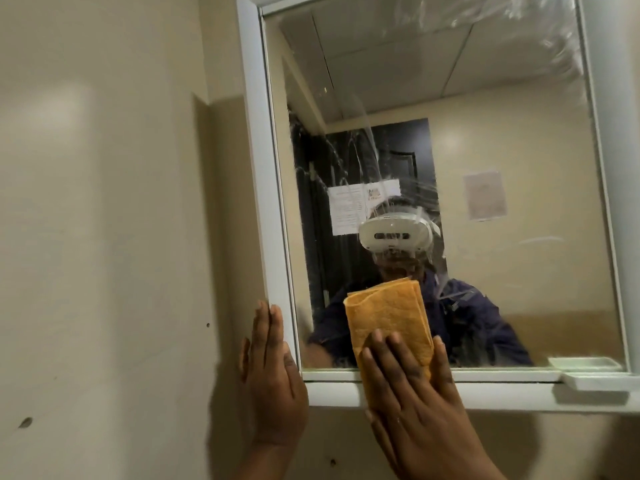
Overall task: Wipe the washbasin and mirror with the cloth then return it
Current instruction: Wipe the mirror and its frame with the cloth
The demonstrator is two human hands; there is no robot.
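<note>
A folded orange cloth [388, 313] lies flat against the lower part of the mirror [485, 168], overlapping its bottom frame. My right hand [412, 393] presses on the cloth's lower half with fingers spread. My left hand [273, 375] rests flat on the wall and the mirror's white left frame [259, 168], holding nothing. Wet streaks and smears run down the glass at the middle and upper right. The washbasin is out of view.
A small white soap dish [595, 381] sits on the mirror's bottom ledge at the right. The beige wall [104, 237] fills the left side, with a few small holes. The glass reflects a person, a dark door and paper notices.
</note>
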